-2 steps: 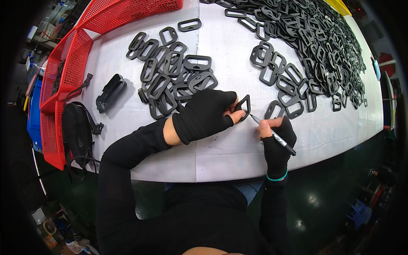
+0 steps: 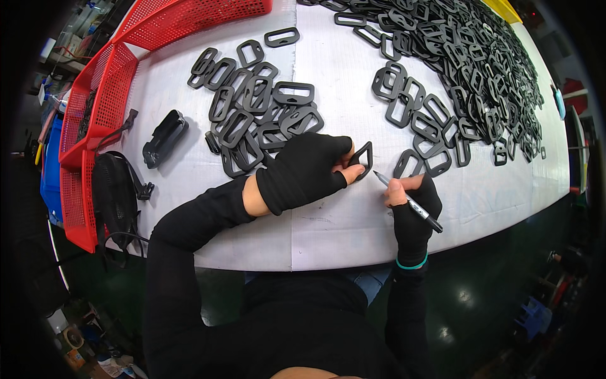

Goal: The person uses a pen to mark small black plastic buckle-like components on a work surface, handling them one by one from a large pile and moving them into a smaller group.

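My left hand [image 2: 312, 167], in a black fingerless glove, pinches a black plastic frame [image 2: 368, 155] and keeps it tilted up on edge above the white tabletop. My right hand [image 2: 411, 201], gloved the same way, grips a grey marker pen [image 2: 421, 213] with a black end. The pen's tip points at the frame, with a small gap between them. Beyond my left hand lies a loose pile of similar black frames [image 2: 255, 95]. More loose frames [image 2: 429, 126] lie past my right hand, at the edge of a large heap [image 2: 470, 57].
Red perforated baskets [image 2: 104, 104] line the left and far left edges of the white table [image 2: 344, 237]. A black open case-like part [image 2: 165, 139] and a black pouch with straps [image 2: 115, 196] lie at the left. A yellow bin edge [image 2: 504, 10] shows at the far right.
My right hand has shifted slightly right, drawing the pen tip away from the frame. My left hand and the frame have stayed in place.
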`<state>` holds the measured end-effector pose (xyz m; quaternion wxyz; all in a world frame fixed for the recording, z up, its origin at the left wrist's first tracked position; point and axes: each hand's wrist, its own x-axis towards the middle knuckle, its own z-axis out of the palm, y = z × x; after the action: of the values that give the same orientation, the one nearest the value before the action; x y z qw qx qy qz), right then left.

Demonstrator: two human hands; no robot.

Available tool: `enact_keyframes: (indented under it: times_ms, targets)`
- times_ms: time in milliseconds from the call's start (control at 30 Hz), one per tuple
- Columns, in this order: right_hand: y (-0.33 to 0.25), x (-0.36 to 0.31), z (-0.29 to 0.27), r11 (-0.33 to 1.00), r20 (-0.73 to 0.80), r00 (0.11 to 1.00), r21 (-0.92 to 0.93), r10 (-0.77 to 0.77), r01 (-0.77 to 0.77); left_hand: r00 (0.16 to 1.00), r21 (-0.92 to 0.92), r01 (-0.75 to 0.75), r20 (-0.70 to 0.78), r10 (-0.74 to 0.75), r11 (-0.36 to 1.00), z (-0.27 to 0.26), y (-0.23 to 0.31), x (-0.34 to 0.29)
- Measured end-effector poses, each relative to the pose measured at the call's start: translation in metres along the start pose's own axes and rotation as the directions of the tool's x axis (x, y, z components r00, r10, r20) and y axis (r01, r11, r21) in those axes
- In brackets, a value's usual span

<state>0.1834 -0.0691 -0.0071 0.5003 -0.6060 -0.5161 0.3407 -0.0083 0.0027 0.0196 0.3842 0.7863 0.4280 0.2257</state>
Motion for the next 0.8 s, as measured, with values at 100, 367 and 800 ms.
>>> enact_keyframes:
  times_ms: [100, 367, 800]
  targets:
    - [0.001, -0.001, -0.002, 1.0, -0.032, 0.999, 0.025, 0.008, -0.007, 1.0, -0.012, -0.008, -0.006, 0.008, 1.0, 0.002, -0.001, -0.001]
    - [-0.004, 0.001, -0.007, 0.967, -0.159, 0.982, 0.245, 0.105, -0.064, 0.9, 0.371, -0.437, 0.174, 0.4, 0.82, -0.011, -0.001, 0.002]
    - [0.001, 0.003, -0.004, 0.999, 0.056, 0.998, 0.001, 0.034, -0.034, 0.76, 0.467, -0.632, 0.222, 0.61, 0.618, -0.008, -0.009, 0.005]
